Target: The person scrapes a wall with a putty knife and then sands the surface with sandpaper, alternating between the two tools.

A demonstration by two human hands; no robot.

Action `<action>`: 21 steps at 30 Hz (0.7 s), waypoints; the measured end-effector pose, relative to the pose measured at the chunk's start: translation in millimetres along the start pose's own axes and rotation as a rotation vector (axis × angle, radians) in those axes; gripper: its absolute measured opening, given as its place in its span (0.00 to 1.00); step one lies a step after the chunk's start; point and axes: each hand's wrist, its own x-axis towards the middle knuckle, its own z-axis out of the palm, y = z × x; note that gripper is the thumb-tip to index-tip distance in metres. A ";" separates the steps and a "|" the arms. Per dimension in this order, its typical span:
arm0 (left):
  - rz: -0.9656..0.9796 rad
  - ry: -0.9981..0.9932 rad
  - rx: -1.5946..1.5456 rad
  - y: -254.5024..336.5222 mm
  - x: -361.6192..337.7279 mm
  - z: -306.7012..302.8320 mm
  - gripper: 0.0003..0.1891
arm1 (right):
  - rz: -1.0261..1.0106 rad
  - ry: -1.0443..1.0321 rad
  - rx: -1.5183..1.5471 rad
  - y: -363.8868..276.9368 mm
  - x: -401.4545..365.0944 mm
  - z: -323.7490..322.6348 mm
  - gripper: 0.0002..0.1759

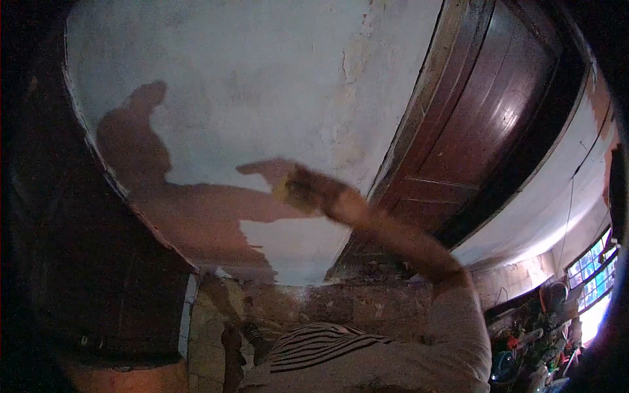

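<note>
My right hand (321, 193) is up against the pale wall (262, 98), its arm reaching in from the right. Its fingers are closed round a small yellow object (285, 191), perhaps a sponge, partly hidden by the hand and blurred. The object is at or very near the wall surface. Shadows of the arm and body fall across the wall to the left of the hand. I cannot see my left hand.
A dark red wooden door (458, 124) stands to the right of the wall, and dark panelling (98, 262) lies at the left. Striped clothing (321, 347) shows below. At the lower right are cluttered items (540, 334) and a bright window (593, 272).
</note>
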 end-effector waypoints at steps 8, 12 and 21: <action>0.041 -0.418 0.101 215.8 -17.7 144.5 0.15 | 0.079 -0.034 0.225 101.5 -87.7 173.4 0.20; 0.105 -0.321 0.039 277.8 -44.6 203.3 0.17 | 0.148 0.026 0.495 145.2 -123.3 209.2 0.24; -0.001 -0.608 0.319 306.2 -72.9 283.6 0.20 | 0.468 0.248 0.764 137.1 -179.6 186.7 0.36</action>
